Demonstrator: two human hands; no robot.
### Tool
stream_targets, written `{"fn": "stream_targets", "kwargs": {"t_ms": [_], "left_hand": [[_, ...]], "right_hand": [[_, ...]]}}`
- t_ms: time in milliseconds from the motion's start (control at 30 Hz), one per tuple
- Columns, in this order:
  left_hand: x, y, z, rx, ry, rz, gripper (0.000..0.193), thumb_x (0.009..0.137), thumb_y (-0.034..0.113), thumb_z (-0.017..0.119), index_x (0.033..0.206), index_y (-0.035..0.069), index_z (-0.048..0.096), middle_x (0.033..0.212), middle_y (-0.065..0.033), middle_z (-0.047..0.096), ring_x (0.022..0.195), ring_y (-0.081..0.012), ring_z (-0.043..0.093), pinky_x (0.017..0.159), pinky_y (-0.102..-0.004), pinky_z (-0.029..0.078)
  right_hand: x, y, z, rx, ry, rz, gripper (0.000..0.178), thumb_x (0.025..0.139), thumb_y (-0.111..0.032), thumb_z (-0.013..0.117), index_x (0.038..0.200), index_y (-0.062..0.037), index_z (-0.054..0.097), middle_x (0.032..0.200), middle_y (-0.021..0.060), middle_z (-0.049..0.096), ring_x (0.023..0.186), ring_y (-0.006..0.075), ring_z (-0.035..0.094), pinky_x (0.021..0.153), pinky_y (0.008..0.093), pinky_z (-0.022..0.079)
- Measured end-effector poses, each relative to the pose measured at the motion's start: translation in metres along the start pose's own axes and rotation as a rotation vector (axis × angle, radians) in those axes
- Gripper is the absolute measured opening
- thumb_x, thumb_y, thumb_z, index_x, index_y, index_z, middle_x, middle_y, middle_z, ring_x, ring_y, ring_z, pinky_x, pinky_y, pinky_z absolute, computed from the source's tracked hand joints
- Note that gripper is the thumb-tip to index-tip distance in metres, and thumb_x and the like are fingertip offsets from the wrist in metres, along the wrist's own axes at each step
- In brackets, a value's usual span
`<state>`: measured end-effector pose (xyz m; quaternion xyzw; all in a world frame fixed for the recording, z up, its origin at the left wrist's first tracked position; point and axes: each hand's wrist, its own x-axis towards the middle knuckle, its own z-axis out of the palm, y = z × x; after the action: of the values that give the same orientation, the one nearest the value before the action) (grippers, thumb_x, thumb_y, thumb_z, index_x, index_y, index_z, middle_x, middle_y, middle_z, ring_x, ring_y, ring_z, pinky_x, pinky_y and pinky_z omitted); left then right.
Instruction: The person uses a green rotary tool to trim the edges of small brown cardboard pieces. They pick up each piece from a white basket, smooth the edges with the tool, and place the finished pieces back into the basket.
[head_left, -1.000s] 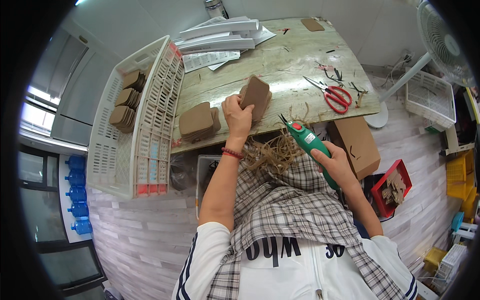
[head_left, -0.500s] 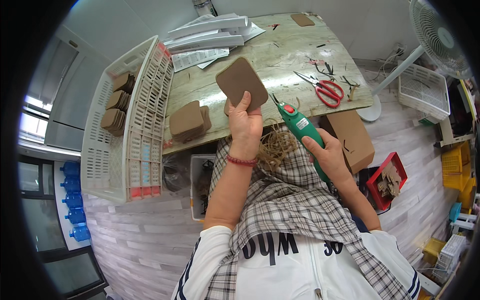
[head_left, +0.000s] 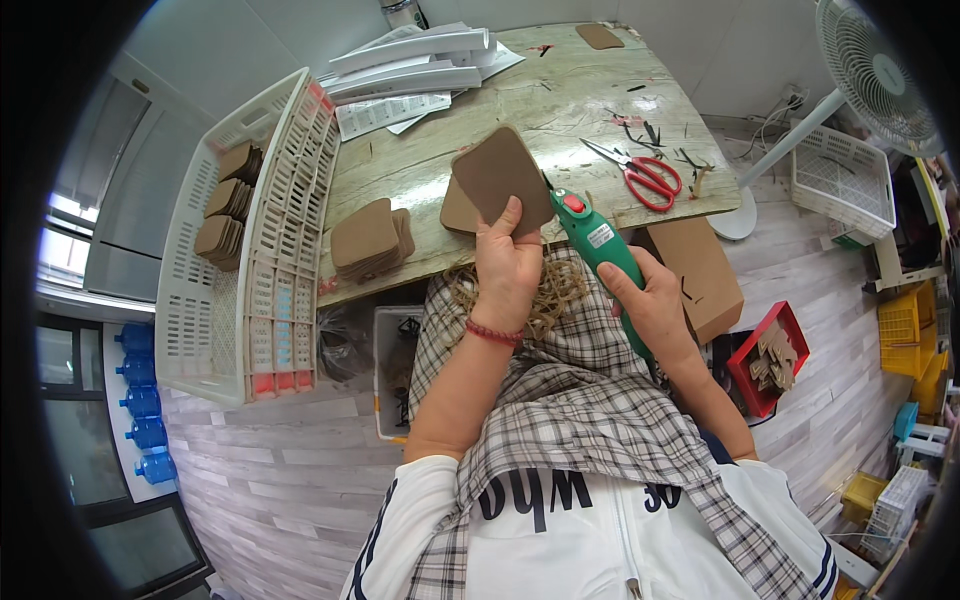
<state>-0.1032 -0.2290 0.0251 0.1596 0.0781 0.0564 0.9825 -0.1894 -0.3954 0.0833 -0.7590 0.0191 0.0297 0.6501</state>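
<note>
My left hand (head_left: 510, 255) grips a flat brown piece with rounded corners (head_left: 500, 175), thumb on top, above the near table edge. Closed around a green handheld electric cutter (head_left: 598, 235) with a red button is my right hand (head_left: 645, 300). The cutter's narrow tip meets the right edge of the brown piece; whether it bites in is too small to tell. Partly hidden under the held piece, another brown piece (head_left: 458, 212) lies on the table. A stack of similar pieces (head_left: 370, 240) rests to the left. Stringy tan offcuts (head_left: 548, 300) lie on my checked apron.
Red-handled scissors (head_left: 645, 180) and dark scraps lie on the table (head_left: 420, 165)'s right side. Papers (head_left: 410, 75) are piled at the back. A white crate (head_left: 280, 240) with brown stacks stands left. At right are a cardboard box (head_left: 700, 280), a red tray (head_left: 790, 330) and a fan (head_left: 880, 75).
My left hand has shifted right and slightly down with the brown piece, which has tilted. The cutter's tip, just off the edge before, now touches it. More of the piece underneath shows.
</note>
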Motion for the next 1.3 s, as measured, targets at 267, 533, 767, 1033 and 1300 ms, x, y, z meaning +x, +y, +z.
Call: {"fn": "stream_targets", "kwargs": {"t_ms": [267, 533, 767, 1033, 1300], "left_hand": [[-0.021, -0.017, -0.010, 0.062, -0.021, -0.099, 0.042, 0.089, -0.006, 0.059, 0.128, 0.005, 0.048, 0.125, -0.0094, 0.057, 0.115, -0.0238, 0.056, 0.102, -0.0381, 0.048], [-0.020, 0.012, -0.025, 0.322, -0.123, -0.093, 0.037, 0.085, -0.010, 0.060, 0.119, 0.004, 0.058, 0.112, -0.0087, 0.066, 0.099, -0.0211, 0.065, 0.086, -0.0360, 0.056], [-0.009, 0.071, -0.033, 0.694, -0.250, -0.170, 0.038, 0.082, -0.012, 0.061, 0.117, 0.002, 0.061, 0.108, -0.0065, 0.068, 0.095, -0.0144, 0.066, 0.082, -0.0280, 0.055], [-0.017, 0.083, -0.040, 0.845, -0.240, -0.366, 0.042, 0.078, -0.012, 0.063, 0.118, 0.001, 0.061, 0.107, -0.0050, 0.068, 0.094, -0.0128, 0.064, 0.083, -0.0267, 0.053], [-0.030, 0.086, -0.038, 0.915, -0.217, -0.500, 0.041, 0.080, -0.008, 0.062, 0.120, 0.001, 0.059, 0.106, -0.0035, 0.067, 0.094, -0.0119, 0.063, 0.084, -0.0257, 0.051]], "right_hand": [[0.009, -0.003, -0.005, -0.005, 0.065, -0.048, 0.034, 0.089, -0.028, 0.069, 0.105, 0.0021, 0.064, 0.068, -0.0002, 0.057, 0.053, 0.0051, 0.051, 0.048, 0.0224, 0.042], [0.005, -0.015, -0.026, -0.008, -0.025, 0.047, 0.034, 0.089, -0.029, 0.069, 0.103, 0.0012, 0.064, 0.070, -0.0002, 0.057, 0.054, 0.0057, 0.052, 0.050, 0.0224, 0.043], [-0.005, -0.007, -0.046, -0.102, -0.181, 0.087, 0.035, 0.087, -0.031, 0.070, 0.104, -0.0009, 0.064, 0.071, 0.0016, 0.058, 0.056, 0.0066, 0.053, 0.052, 0.0234, 0.044], [-0.009, 0.000, -0.036, -0.207, -0.196, 0.084, 0.036, 0.086, -0.033, 0.070, 0.103, -0.0011, 0.063, 0.067, 0.0032, 0.059, 0.056, 0.0075, 0.054, 0.052, 0.0249, 0.044], [-0.003, 0.000, -0.029, -0.140, -0.226, 0.099, 0.036, 0.087, -0.033, 0.069, 0.100, 0.0002, 0.064, 0.066, 0.0018, 0.057, 0.055, 0.0065, 0.053, 0.051, 0.0233, 0.043]]}}
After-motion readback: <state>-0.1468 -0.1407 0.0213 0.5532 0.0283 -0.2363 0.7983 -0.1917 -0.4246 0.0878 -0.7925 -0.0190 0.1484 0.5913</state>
